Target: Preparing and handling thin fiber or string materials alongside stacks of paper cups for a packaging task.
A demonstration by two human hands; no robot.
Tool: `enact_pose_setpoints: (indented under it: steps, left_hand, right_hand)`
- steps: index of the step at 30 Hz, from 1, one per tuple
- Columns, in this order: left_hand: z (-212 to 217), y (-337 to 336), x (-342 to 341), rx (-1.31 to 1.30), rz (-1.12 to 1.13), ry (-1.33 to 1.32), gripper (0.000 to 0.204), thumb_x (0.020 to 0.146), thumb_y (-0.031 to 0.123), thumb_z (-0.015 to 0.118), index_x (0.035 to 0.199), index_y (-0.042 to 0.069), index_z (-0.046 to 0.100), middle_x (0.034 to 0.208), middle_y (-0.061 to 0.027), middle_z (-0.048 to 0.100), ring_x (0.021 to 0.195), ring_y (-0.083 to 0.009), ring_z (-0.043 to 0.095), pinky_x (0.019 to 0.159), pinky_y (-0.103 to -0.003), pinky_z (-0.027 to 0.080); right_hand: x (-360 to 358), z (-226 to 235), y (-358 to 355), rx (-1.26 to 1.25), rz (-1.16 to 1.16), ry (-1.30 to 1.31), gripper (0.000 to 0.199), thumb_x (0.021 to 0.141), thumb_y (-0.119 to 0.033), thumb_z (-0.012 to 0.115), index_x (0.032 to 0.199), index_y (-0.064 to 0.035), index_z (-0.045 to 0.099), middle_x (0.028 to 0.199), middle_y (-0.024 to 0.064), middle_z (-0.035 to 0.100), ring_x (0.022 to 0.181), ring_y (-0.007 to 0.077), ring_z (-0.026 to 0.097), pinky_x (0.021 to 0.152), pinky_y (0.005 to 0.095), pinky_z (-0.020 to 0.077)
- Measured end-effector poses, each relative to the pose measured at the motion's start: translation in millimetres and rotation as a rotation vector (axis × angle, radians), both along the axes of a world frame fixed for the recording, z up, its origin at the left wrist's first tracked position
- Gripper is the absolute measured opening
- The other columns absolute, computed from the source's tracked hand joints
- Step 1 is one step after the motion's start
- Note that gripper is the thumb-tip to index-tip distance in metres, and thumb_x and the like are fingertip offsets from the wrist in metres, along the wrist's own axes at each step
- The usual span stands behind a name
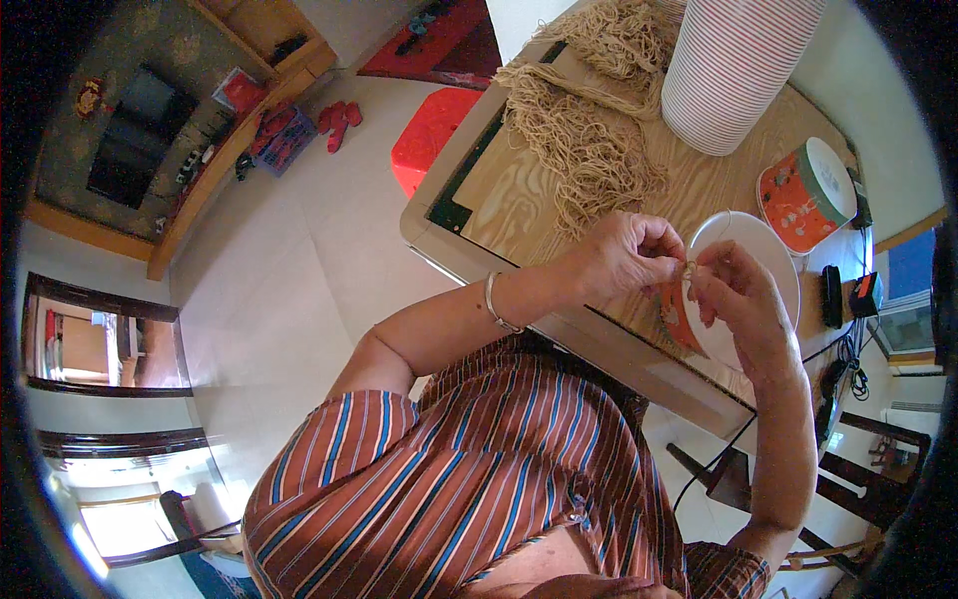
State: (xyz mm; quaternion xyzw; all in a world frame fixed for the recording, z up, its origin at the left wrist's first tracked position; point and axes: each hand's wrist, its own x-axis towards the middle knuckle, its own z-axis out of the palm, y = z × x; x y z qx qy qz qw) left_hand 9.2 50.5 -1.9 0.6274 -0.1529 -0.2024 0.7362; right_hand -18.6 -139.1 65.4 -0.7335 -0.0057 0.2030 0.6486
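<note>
Both my hands meet above an orange paper tub (682,321) with a wide white top (773,270). My left hand (629,255), with a bangle on its wrist, pinches a small piece of tan cord (689,270) between thumb and fingers. From the other side, my right hand (738,295) pinches the same cord, and the fingertips nearly touch. The fingers hide much of the cord. Beyond my left hand, a loose, tangled heap of tan cord (589,150) spreads across the wooden table (509,200).
A tall stack of white paper tubs (738,70) stands at the far side. An orange-and-green tub (808,197) lies right of it. Black cables (850,364) and a small black box (866,297) are at the right edge. Beside the table stands a red stool (431,135).
</note>
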Motion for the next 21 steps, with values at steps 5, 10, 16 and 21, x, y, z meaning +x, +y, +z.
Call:
enact_pose_setpoints:
  steps: [5,10,16,21]
  left_hand:
    - [0.6,-0.4,1.9,-0.041,-0.023,0.039,0.007,0.088,0.009,0.063,0.09,0.002,0.063,0.074,-0.0009,0.063,0.062,-0.0072,0.058,0.057,-0.022,0.049]
    - [1.7,1.6,4.5,-0.037,-0.053,0.059,0.006,0.087,0.008,0.063,0.09,0.003,0.063,0.075,-0.0003,0.063,0.062,-0.0065,0.058,0.057,-0.022,0.049]
    - [3.1,5.2,5.5,-0.061,-0.127,0.069,0.008,0.086,0.007,0.064,0.092,0.002,0.063,0.078,-0.0003,0.063,0.063,-0.0066,0.058,0.057,-0.022,0.049]
    - [6.3,5.5,5.6,-0.121,-0.181,0.111,0.011,0.087,0.008,0.064,0.094,0.001,0.063,0.078,-0.001,0.063,0.064,-0.0078,0.059,0.057,-0.023,0.05]
  right_hand:
    - [-5.0,-4.7,-5.0,-0.195,0.082,-0.051,0.012,0.084,-0.014,0.067,0.089,-0.0047,0.061,0.074,-0.0007,0.059,0.066,0.0078,0.052,0.059,0.023,0.0429]
    - [-3.2,-9.8,-6.9,-0.115,0.059,-0.018,0.011,0.086,-0.014,0.065,0.085,-0.004,0.061,0.073,-0.0007,0.059,0.065,0.0075,0.052,0.059,0.0225,0.0427]
    - [-2.4,-13.3,-6.8,-0.117,0.011,-0.049,0.011,0.088,-0.014,0.063,0.085,-0.0035,0.061,0.071,-0.0001,0.059,0.065,0.0076,0.053,0.059,0.0223,0.0432]
    - [-3.6,-15.7,-2.7,-0.144,-0.028,-0.091,0.008,0.087,-0.01,0.063,0.087,-0.0035,0.059,0.075,0.0016,0.059,0.066,0.0088,0.055,0.061,0.0225,0.0451]
